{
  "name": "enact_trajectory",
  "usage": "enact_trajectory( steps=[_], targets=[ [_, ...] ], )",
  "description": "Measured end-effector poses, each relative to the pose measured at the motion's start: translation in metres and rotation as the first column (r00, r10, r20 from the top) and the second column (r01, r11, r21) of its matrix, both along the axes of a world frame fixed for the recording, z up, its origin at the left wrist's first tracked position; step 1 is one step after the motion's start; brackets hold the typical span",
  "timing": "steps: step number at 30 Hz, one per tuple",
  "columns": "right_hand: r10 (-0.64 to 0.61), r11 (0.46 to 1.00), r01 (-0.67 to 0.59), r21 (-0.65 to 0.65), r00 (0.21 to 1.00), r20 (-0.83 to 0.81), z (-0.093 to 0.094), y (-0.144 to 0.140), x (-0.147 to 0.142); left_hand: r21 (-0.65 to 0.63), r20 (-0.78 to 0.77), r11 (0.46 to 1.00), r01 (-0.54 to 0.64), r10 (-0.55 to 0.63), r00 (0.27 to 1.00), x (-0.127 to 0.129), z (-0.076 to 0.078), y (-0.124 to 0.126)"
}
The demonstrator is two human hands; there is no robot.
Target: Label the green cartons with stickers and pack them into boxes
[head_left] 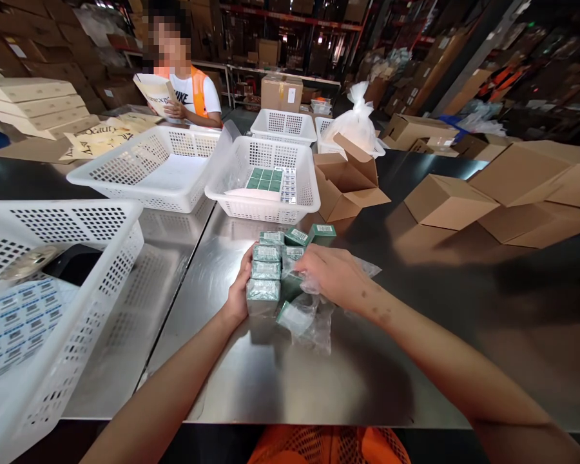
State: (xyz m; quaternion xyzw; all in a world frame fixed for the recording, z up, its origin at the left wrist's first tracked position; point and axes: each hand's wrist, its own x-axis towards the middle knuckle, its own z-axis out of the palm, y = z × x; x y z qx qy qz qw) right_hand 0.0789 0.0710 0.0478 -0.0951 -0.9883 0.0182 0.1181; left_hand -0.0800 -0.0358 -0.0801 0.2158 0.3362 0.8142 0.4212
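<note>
In front of me on the metal table stands a block of small green boxes [265,270] with barcode labels on top, some in clear plastic. My left hand [239,290] is wrapped against the block's left side, its fingers partly hidden. On the other side, my right hand [328,274] is closed in a pinch on clear plastic wrap [310,283] over the right-hand boxes. Just below it, a tilted green box [294,317] lies in loose plastic. Another green box [322,233] sits at the back right of the group.
Beyond the boxes, a white basket [217,193] contains green boxes and label sheets. The near-left basket [135,212] holds a phone [75,263] and labels. Open cartons [338,193] and folded cardboard [452,200] lie right. Across the table, a person [205,96] holds a paper packet.
</note>
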Motion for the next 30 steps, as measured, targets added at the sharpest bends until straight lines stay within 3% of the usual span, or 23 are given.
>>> enact_trajectory(
  steps=[4, 10, 16, 24, 28, 30],
  targets=[
    [0.054, 0.993, -0.062, 0.105, 0.995, 0.083, -0.003, 0.004, -0.006, 0.000, -0.010, 1.000, 0.003, -0.003, 1.000, 0.000, 0.001, 0.000],
    [0.111, 0.988, -0.103, -0.119, 0.992, 0.065, 0.001, 0.008, -0.009, 0.003, -0.012, 1.000, 0.005, -0.005, 1.000, 0.000, 0.002, -0.002],
    [0.198, 0.961, -0.172, -0.216, 0.975, 0.104, 0.017, 0.008, -0.011, -0.011, -0.003, 1.000, 0.008, -0.008, 1.000, 0.001, 0.004, -0.002],
    [0.147, 0.986, -0.123, -0.111, 0.960, 0.237, 0.014, 0.007, -0.013, 0.013, -0.003, 1.000, 0.023, -0.023, 1.000, 0.000, 0.004, -0.002],
    [0.213, 0.971, -0.192, -0.142, 0.966, 0.148, 0.020, 0.010, -0.012, 0.019, -0.010, 1.000, 0.021, -0.021, 1.000, 0.000, 0.004, -0.002],
    [0.240, 0.969, -0.232, -0.083, 0.966, 0.094, 0.021, 0.013, -0.012, 0.026, -0.014, 0.999, 0.021, -0.020, 1.000, 0.000, 0.004, -0.001]
  ],
)
